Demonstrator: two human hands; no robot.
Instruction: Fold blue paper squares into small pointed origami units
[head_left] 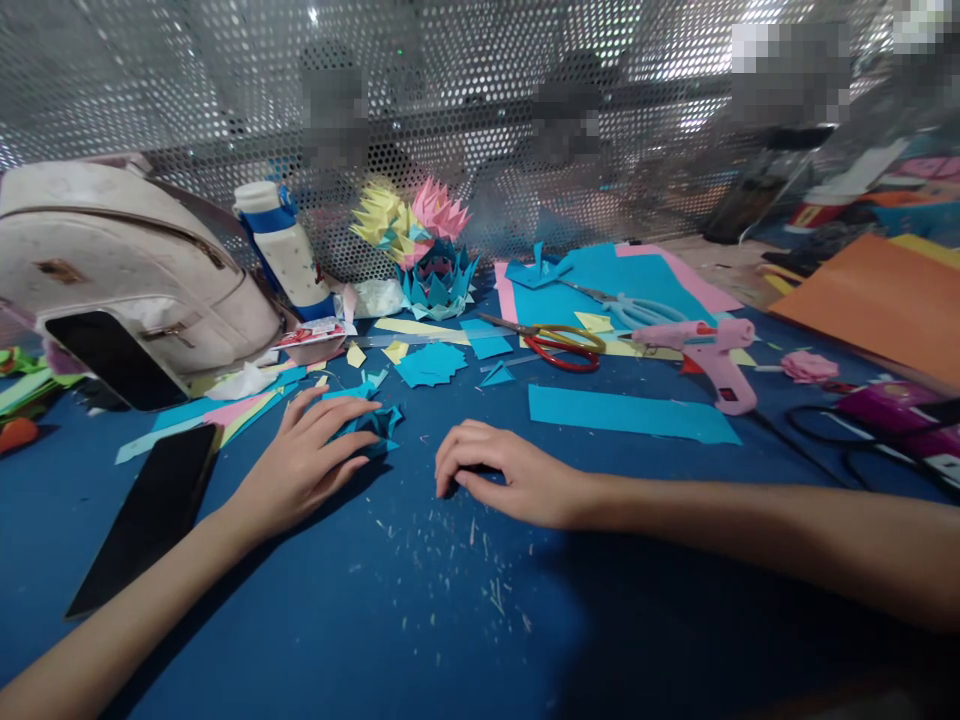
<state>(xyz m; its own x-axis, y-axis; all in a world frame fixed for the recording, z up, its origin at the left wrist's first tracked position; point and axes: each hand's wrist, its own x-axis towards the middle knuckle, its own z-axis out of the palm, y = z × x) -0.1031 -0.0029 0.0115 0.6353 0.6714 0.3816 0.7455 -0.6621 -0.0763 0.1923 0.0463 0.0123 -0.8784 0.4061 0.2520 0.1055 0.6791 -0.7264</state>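
Note:
My left hand point(319, 455) rests over a folded blue paper piece point(384, 425), fingers spread and bent across its near side. Part of that piece is hidden under the fingers, and its pointed folds stick out to the right. To the right, my right hand point(495, 470) lies on the blue table with loosely curled fingers. A gap shows between its thumb and index finger, and nothing is visible inside. Beyond the hands lie a jagged blue paper cutout point(431, 365) and a small folded blue triangle point(497, 375). A long blue paper strip point(630, 414) lies beyond my right forearm.
Red-and-yellow-handled scissors point(566, 345), light-blue-handled scissors point(641, 310) and a pink glue gun point(712, 355) with a cord lie beyond. Paper flowers point(439, 280) stand at the back. A bottle point(285, 250), backpack point(127, 250) and phones point(150, 510) are left. Paper scraps litter the table.

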